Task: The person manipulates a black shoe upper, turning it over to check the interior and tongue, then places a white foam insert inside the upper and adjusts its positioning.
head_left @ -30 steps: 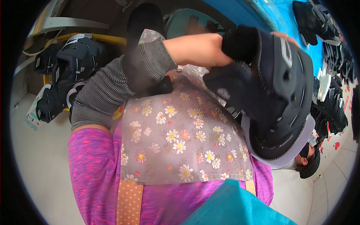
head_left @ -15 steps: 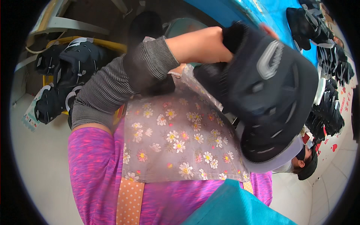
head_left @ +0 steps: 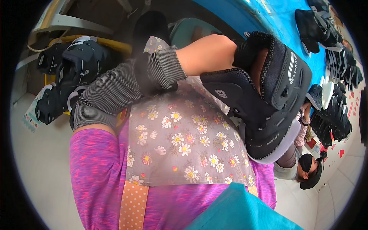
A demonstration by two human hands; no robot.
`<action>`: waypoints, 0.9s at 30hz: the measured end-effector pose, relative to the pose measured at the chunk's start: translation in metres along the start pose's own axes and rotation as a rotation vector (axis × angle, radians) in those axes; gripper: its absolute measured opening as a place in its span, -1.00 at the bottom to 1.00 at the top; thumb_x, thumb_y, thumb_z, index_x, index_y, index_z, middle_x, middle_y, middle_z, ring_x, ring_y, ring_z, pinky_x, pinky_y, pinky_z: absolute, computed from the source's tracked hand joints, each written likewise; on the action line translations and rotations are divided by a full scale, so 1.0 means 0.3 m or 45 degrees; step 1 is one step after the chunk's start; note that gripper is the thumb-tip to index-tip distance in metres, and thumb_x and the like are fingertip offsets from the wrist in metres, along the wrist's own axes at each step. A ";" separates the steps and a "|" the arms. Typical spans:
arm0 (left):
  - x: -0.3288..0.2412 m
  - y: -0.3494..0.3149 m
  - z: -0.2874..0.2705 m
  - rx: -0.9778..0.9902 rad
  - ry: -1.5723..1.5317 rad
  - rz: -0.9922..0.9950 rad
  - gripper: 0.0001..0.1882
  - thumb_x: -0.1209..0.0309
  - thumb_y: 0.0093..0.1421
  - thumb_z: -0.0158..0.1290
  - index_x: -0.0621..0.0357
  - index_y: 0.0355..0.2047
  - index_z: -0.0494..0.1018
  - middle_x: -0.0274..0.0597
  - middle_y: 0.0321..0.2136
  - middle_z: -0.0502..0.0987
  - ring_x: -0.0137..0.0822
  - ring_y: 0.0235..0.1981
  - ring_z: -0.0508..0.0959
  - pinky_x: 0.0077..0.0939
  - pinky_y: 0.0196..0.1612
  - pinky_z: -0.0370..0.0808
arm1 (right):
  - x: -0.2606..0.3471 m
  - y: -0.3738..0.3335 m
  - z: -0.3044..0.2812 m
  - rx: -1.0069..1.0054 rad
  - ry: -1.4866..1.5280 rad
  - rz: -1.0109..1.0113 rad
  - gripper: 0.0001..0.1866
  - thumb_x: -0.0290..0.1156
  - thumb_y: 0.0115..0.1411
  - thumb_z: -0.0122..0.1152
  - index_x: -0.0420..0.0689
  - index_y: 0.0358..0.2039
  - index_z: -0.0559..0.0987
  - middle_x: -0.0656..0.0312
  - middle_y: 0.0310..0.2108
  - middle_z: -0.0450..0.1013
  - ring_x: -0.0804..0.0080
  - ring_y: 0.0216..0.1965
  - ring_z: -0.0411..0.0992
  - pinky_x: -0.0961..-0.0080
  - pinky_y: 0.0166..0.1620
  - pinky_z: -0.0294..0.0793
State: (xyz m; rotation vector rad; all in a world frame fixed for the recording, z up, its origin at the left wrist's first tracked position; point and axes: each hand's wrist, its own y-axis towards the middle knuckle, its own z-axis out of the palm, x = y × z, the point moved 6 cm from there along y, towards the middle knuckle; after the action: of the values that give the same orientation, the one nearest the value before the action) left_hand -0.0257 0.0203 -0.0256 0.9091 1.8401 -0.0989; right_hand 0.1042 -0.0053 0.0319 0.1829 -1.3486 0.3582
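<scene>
My left hand comes in from the left in a grey striped sleeve. Its fingers disappear into the collar of a black high-top shoe with a pale sole, gripping it there. Skin shows inside the shoe's opening. The shoe is tilted in front of my body, its toe pointing down and its sole facing lower right. My right hand does not show; the shoe may hide it. Beneath lies the flowered grey apron over my lap.
At left, a yellow crate holds several black shoes. A blue-topped table runs along the upper right, with black shoes on it. Another person in a black cap works at right.
The shoe has turned, so its opening and inside now show. Fingertips seen behind its top edge are gone from there. The person at right shows more, with an arm in view.
</scene>
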 end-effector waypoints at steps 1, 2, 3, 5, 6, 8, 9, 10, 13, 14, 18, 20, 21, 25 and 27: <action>0.024 0.001 0.012 0.005 -0.056 -0.155 -0.51 0.09 0.05 0.26 0.37 -0.63 0.51 0.10 -0.61 0.53 0.08 -0.55 0.55 -0.19 -0.39 0.51 | 0.021 0.002 -0.022 -0.029 0.001 -0.031 -0.55 -0.35 0.07 0.45 -0.21 -0.08 0.47 0.14 -0.21 0.50 0.25 -0.16 0.51 0.32 -0.03 0.51; 0.049 -0.003 0.024 0.009 -0.113 -0.309 -0.49 0.07 0.06 0.26 0.39 -0.61 0.52 0.11 -0.62 0.52 0.08 -0.56 0.55 -0.18 -0.40 0.51 | 0.033 0.008 -0.041 -0.049 -0.001 -0.045 -0.54 -0.35 0.06 0.45 -0.21 -0.08 0.47 0.13 -0.20 0.50 0.24 -0.16 0.52 0.31 -0.02 0.51; 0.045 -0.011 0.035 0.009 -0.116 -0.311 -0.49 0.07 0.06 0.26 0.39 -0.61 0.52 0.11 -0.62 0.52 0.08 -0.56 0.55 -0.18 -0.40 0.51 | 0.032 0.021 -0.058 -0.070 0.006 -0.051 -0.54 -0.35 0.06 0.46 -0.22 -0.08 0.48 0.13 -0.20 0.51 0.24 -0.15 0.52 0.31 -0.02 0.51; 0.008 -0.027 0.033 -0.068 -0.790 -0.390 -0.43 0.02 0.06 0.26 0.44 -0.60 0.52 0.15 -0.65 0.49 0.06 -0.59 0.54 -0.19 -0.43 0.50 | 0.031 0.032 -0.087 -0.111 0.016 -0.039 -0.53 -0.36 0.05 0.46 -0.23 -0.07 0.48 0.12 -0.19 0.52 0.23 -0.14 0.53 0.31 -0.01 0.51; -0.007 -0.024 0.019 -0.058 -0.784 -0.395 -0.43 0.02 0.06 0.26 0.44 -0.60 0.52 0.15 -0.65 0.49 0.06 -0.59 0.54 -0.19 -0.43 0.50 | 0.021 0.028 -0.102 -0.128 0.045 -0.026 -0.52 -0.36 0.05 0.47 -0.23 -0.06 0.49 0.12 -0.18 0.52 0.23 -0.14 0.53 0.30 0.00 0.52; -0.037 -0.024 -0.012 0.182 -0.354 -0.438 -0.42 0.01 0.03 0.27 0.44 -0.60 0.52 0.14 -0.65 0.49 0.04 -0.60 0.53 -0.21 -0.43 0.51 | -0.011 0.027 -0.107 -0.133 0.097 0.047 -0.51 -0.37 0.04 0.47 -0.24 -0.05 0.49 0.11 -0.17 0.53 0.23 -0.13 0.54 0.30 0.01 0.52; -0.059 -0.015 -0.040 0.312 -0.252 -0.491 -0.44 0.02 0.02 0.26 0.43 -0.60 0.53 0.13 -0.65 0.52 0.05 -0.58 0.56 -0.22 -0.41 0.52 | -0.036 0.029 -0.104 -0.130 0.124 0.087 -0.51 -0.37 0.04 0.48 -0.24 -0.05 0.50 0.11 -0.17 0.54 0.22 -0.13 0.54 0.30 0.01 0.52; -0.077 -0.011 -0.060 0.317 -0.249 -0.487 -0.44 0.02 0.02 0.26 0.43 -0.60 0.53 0.13 -0.65 0.52 0.05 -0.58 0.56 -0.22 -0.41 0.52 | -0.052 0.027 -0.104 -0.131 0.152 0.110 -0.50 -0.37 0.03 0.48 -0.24 -0.04 0.50 0.11 -0.16 0.54 0.22 -0.12 0.54 0.30 0.02 0.52; -0.102 -0.015 -0.103 0.261 -0.236 -0.535 -0.47 0.04 0.01 0.25 0.40 -0.61 0.55 0.12 -0.66 0.53 0.08 -0.57 0.57 -0.19 -0.40 0.54 | -0.079 0.014 -0.113 -0.154 0.181 0.162 -0.48 -0.38 0.02 0.49 -0.26 -0.03 0.51 0.10 -0.15 0.55 0.21 -0.11 0.55 0.29 0.03 0.52; -0.108 -0.018 -0.103 0.299 -0.240 -0.550 -0.49 0.07 0.06 0.27 0.39 -0.63 0.52 0.10 -0.69 0.51 0.00 -0.62 0.56 -0.26 -0.49 0.50 | -0.079 0.013 -0.131 -0.160 0.176 0.169 -0.48 -0.38 0.02 0.50 -0.26 -0.03 0.52 0.10 -0.14 0.56 0.21 -0.10 0.55 0.29 0.04 0.53; -0.124 -0.021 -0.099 0.372 -0.234 -0.564 -0.52 0.12 0.09 0.28 0.39 -0.61 0.52 0.09 -0.69 0.52 -0.04 -0.61 0.60 -0.30 -0.52 0.51 | -0.063 0.021 -0.140 -0.133 0.138 0.159 -0.47 -0.38 0.01 0.50 -0.27 -0.02 0.53 0.08 -0.12 0.57 0.19 -0.08 0.56 0.27 0.06 0.53; -0.127 -0.030 -0.095 0.346 -0.231 -0.525 -0.52 0.11 0.09 0.28 0.39 -0.59 0.52 0.10 -0.69 0.51 0.00 -0.60 0.59 -0.27 -0.51 0.51 | -0.020 0.023 -0.027 -0.257 0.178 0.190 -0.53 -0.31 0.04 0.49 -0.25 -0.11 0.53 0.12 -0.21 0.56 0.24 -0.15 0.54 0.31 -0.01 0.52; -0.127 -0.035 -0.091 0.316 -0.230 -0.493 -0.52 0.11 0.09 0.27 0.39 -0.57 0.52 0.12 -0.68 0.51 0.03 -0.59 0.59 -0.23 -0.50 0.50 | -0.032 0.030 -0.029 -0.315 0.206 0.215 -0.56 -0.28 0.05 0.49 -0.24 -0.15 0.53 0.14 -0.25 0.55 0.27 -0.19 0.53 0.33 -0.05 0.51; -0.163 -0.020 -0.057 0.335 -0.218 -0.269 -0.53 0.09 0.09 0.27 0.37 -0.52 0.53 0.15 -0.68 0.49 0.07 -0.58 0.57 -0.19 -0.49 0.49 | -0.088 0.016 -0.031 -0.062 0.278 0.206 -0.52 -0.02 0.06 0.46 -0.11 -0.40 0.40 0.32 -0.50 0.29 0.45 -0.45 0.20 0.44 -0.33 0.21; -0.162 -0.025 -0.058 0.276 -0.234 -0.224 -0.52 0.05 0.07 0.28 0.33 -0.51 0.54 0.13 -0.71 0.45 0.10 -0.63 0.53 -0.17 -0.53 0.45 | -0.123 0.015 -0.014 -0.103 0.312 0.187 -0.45 0.12 0.07 0.43 -0.07 -0.48 0.36 0.37 -0.55 0.21 0.49 -0.51 0.10 0.46 -0.38 0.12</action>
State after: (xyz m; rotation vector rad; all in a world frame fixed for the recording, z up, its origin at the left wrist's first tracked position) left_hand -0.0349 -0.0033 0.0200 0.8533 1.7563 -0.4844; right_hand 0.0998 -0.0051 -0.0053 -0.0277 -1.1344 0.4338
